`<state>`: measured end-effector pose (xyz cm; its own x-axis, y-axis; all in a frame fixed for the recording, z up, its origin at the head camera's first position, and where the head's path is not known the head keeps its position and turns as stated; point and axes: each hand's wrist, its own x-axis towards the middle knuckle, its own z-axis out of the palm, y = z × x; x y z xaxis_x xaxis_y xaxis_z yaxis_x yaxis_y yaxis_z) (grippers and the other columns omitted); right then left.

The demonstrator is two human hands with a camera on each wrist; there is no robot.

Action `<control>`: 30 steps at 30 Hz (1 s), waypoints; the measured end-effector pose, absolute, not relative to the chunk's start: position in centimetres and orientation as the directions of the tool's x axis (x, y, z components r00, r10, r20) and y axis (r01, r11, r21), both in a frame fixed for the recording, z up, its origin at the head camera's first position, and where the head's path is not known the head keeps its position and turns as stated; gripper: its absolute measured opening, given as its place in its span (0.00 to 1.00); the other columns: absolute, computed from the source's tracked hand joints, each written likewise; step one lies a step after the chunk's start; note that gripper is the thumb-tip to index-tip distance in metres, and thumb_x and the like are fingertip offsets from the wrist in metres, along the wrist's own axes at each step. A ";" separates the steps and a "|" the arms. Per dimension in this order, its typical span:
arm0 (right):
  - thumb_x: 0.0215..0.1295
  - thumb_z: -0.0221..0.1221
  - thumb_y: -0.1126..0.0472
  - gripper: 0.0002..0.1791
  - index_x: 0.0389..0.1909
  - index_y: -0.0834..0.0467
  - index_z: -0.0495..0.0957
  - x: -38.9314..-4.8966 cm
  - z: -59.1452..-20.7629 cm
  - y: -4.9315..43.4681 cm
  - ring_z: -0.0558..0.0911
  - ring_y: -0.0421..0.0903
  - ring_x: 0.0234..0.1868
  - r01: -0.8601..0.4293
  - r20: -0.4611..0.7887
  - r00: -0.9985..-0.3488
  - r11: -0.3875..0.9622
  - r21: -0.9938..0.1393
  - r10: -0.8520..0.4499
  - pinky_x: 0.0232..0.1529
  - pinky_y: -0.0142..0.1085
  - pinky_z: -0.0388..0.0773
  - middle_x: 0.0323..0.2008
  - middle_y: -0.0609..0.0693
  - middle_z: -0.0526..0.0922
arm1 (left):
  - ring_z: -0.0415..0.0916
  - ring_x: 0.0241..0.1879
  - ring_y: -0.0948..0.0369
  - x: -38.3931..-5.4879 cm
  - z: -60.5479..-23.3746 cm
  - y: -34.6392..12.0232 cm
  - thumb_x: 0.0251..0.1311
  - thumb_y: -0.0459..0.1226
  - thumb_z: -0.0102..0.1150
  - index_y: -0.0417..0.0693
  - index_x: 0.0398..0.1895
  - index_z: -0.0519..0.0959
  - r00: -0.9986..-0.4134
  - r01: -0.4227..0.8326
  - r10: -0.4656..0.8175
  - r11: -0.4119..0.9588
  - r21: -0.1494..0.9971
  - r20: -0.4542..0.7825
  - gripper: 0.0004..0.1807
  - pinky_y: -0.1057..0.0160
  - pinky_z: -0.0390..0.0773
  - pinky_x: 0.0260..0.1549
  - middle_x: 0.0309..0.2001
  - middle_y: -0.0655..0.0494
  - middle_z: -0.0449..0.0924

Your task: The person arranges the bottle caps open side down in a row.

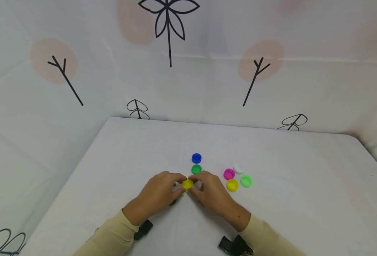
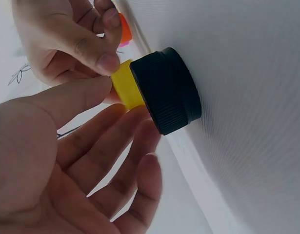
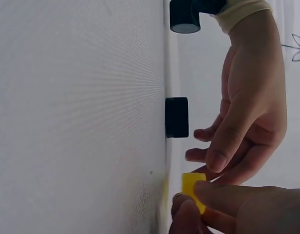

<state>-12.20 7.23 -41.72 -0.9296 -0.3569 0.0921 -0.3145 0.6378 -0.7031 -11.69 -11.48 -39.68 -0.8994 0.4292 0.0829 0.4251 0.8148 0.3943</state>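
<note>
A yellow bottle cap (image 1: 187, 184) is held a little above the table between both hands. My left hand (image 1: 160, 192) pinches its left side with thumb and fingers. From the opposite side, the thumb and fingers of my right hand (image 1: 210, 191) pinch it too. In the left wrist view the yellow cap (image 2: 128, 85) appears behind a ribbed black cap (image 2: 164, 92), which rests on the table. That black cap (image 1: 173, 202) is mostly covered by the left hand in the head view. Just beyond the fingers lie a green cap (image 1: 196, 169) and a blue cap (image 1: 196, 158) in a line.
Right of the hands sit a magenta cap (image 1: 229, 174), a white cap (image 1: 239, 168), another yellow cap (image 1: 232, 185) and a light green cap (image 1: 246, 181). An orange cap (image 2: 125, 28) shows past the right hand in the left wrist view. Printed cloth hangs behind the white table (image 1: 303, 170).
</note>
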 end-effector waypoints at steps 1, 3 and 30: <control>0.57 0.71 0.65 0.16 0.48 0.59 0.85 -12.2 -41.7 7.1 0.75 0.37 0.26 -0.316 0.100 -0.930 0.631 -0.708 -0.353 0.25 0.25 0.77 0.39 0.50 0.85 | 0.81 0.36 0.64 -11.7 -39.6 -11.6 0.58 0.41 0.71 0.50 0.49 0.85 -0.900 0.428 0.425 0.813 0.395 0.100 0.15 0.68 0.80 0.34 0.41 0.59 0.88; 0.58 0.71 0.65 0.16 0.48 0.59 0.84 -12.1 -41.6 7.1 0.76 0.37 0.23 -0.309 0.106 -0.931 0.599 -0.739 -0.350 0.24 0.26 0.77 0.40 0.50 0.84 | 0.81 0.35 0.64 -11.6 -39.5 -11.7 0.56 0.41 0.73 0.50 0.48 0.86 -0.897 0.438 0.419 0.805 0.400 0.139 0.16 0.69 0.79 0.33 0.41 0.59 0.88; 0.65 0.66 0.61 0.19 0.56 0.57 0.82 -12.4 -40.6 8.0 0.84 0.45 0.23 -0.196 0.084 -0.950 0.363 -0.911 -0.302 0.25 0.33 0.82 0.48 0.55 0.85 | 0.85 0.33 0.66 -12.3 -38.8 -12.5 0.52 0.41 0.76 0.50 0.46 0.86 -0.814 0.569 0.435 0.732 0.375 0.385 0.17 0.65 0.83 0.38 0.39 0.59 0.90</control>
<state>-12.35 8.02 -40.59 -0.9495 -0.3022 0.0842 -0.1964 0.3632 -0.9108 -12.26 -12.54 -38.80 -0.8136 0.4354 0.3853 0.5692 0.7318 0.3749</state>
